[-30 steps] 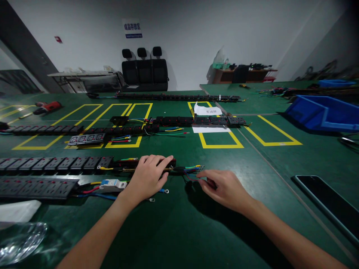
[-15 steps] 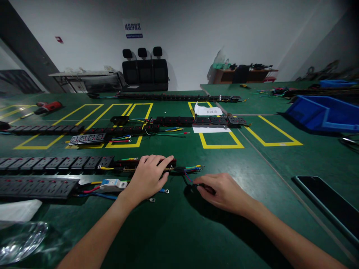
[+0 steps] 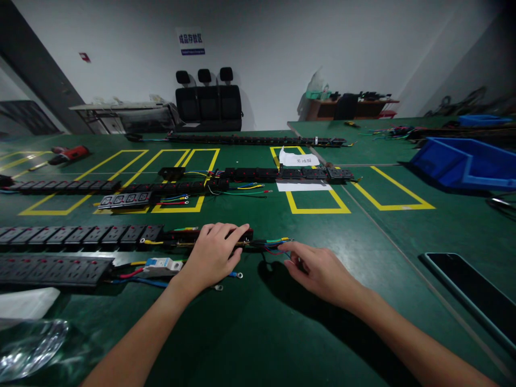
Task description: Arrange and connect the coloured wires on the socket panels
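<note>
My left hand [image 3: 217, 251] lies over a dark strip-shaped part [image 3: 187, 236], its fingers wrapped round the part's right end. Out of that end runs a bundle of thin wires [image 3: 271, 244] with ring terminals. At the wire tips, my right hand [image 3: 312, 263] has its index finger stretched towards them and its thumb apart below; the other fingers are curled. A black socket strip [image 3: 97, 235] lies left of my left hand. Nearer to me is a second socket strip [image 3: 56, 270], with a white and blue breaker [image 3: 163, 266] wired at its end.
A phone [image 3: 471, 285] lies at the right, below a blue bin [image 3: 463, 164]. More socket strips [image 3: 258, 173] cross the green table [image 3: 250, 333] further back, with paper sheets [image 3: 298, 157]. A red power drill [image 3: 70, 154] is at the left, clear plastic [image 3: 32, 344] at the near left.
My right hand has risen slightly and its index finger and thumb have spread apart. The red and blue wires that hung down towards it now lie closer to the bundle.
</note>
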A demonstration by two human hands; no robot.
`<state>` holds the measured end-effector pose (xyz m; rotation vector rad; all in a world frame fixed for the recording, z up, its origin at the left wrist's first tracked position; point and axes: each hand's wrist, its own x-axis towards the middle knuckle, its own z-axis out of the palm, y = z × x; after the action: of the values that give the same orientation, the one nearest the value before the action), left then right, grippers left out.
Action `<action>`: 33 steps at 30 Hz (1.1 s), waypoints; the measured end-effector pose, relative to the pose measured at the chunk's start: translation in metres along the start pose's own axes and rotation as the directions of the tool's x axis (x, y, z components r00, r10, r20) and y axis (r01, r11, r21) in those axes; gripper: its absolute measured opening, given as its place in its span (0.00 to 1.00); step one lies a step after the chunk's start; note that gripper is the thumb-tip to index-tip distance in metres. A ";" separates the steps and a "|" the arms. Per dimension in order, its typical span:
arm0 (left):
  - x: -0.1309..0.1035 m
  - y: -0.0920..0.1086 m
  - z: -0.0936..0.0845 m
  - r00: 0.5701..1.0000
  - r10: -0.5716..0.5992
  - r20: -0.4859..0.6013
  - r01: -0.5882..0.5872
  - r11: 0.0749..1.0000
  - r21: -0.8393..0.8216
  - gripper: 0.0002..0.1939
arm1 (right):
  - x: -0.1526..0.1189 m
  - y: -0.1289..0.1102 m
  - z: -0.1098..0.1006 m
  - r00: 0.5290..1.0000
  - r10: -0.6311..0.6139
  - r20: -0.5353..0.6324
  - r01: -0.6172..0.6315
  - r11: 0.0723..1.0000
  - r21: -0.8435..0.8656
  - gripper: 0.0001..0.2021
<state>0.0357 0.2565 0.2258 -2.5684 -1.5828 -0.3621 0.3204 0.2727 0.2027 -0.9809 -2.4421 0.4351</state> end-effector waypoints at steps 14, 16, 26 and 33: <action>-0.001 0.000 0.000 1.000 0.000 -0.005 0.000 1.000 0.009 0.27 | -0.001 -0.002 -0.001 0.999 -0.046 0.006 0.046 0.999 0.010 0.13; 0.000 0.000 -0.001 1.000 0.000 -0.007 0.000 1.000 0.006 0.27 | -0.001 -0.002 -0.001 0.999 -0.032 -0.025 0.033 0.999 0.016 0.14; 0.000 0.000 0.000 1.000 0.005 -0.016 -0.005 1.000 0.008 0.27 | -0.001 0.000 -0.001 0.996 0.004 -0.094 0.001 0.999 0.048 0.17; -0.001 0.000 -0.001 1.000 0.004 -0.009 -0.004 1.000 0.002 0.27 | -0.002 0.000 0.000 0.990 -0.005 -0.138 0.017 0.996 0.088 0.19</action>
<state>0.0350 0.2555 0.2265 -2.5648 -1.5736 -0.3709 0.3217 0.2714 0.2017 -0.9285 -2.2840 0.4535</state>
